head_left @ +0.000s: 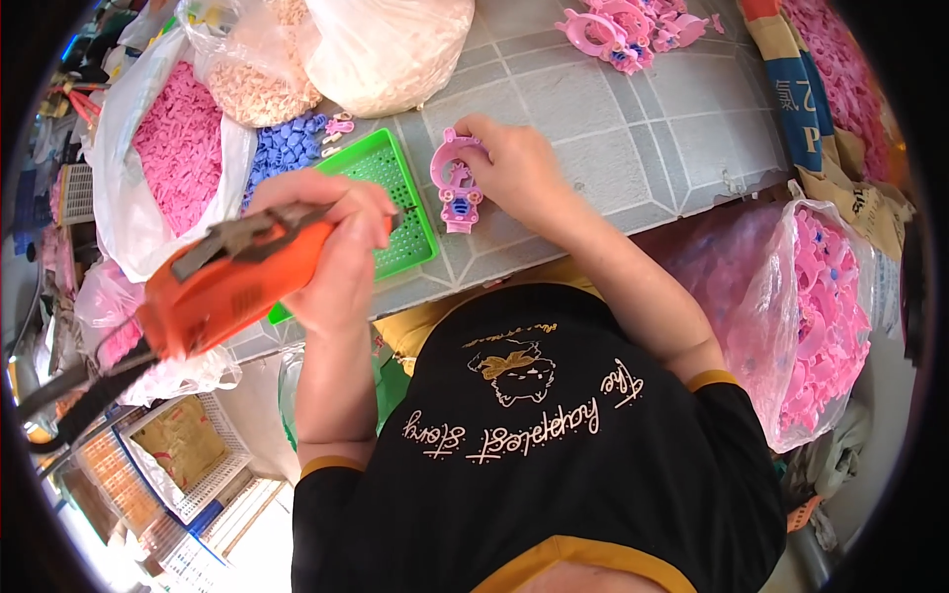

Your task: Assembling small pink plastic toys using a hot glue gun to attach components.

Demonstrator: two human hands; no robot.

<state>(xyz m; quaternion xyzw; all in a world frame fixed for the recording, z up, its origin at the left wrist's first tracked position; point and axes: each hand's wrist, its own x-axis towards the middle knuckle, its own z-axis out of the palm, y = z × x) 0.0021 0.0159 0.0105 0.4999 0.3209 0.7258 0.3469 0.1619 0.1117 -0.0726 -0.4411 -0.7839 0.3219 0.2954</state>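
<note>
My left hand (336,247) grips an orange electric screwdriver (232,282), its body pointing down to the left and a dark cable trailing off it. The tool's tip is hidden behind my hand, over the green tray (415,232). My right hand (514,168) holds a pink plastic toy part (455,183) with a small blue piece, resting on the grey tiled table (613,148) just right of the tray.
Clear bags of pink (183,148), peach (259,84) and white (390,44) parts stand at the back left, with blue pieces (285,148) beside them. Finished pink parts (623,30) lie at the back. A large bag of pink parts (820,316) hangs at my right. White baskets (188,450) sit on the floor at left.
</note>
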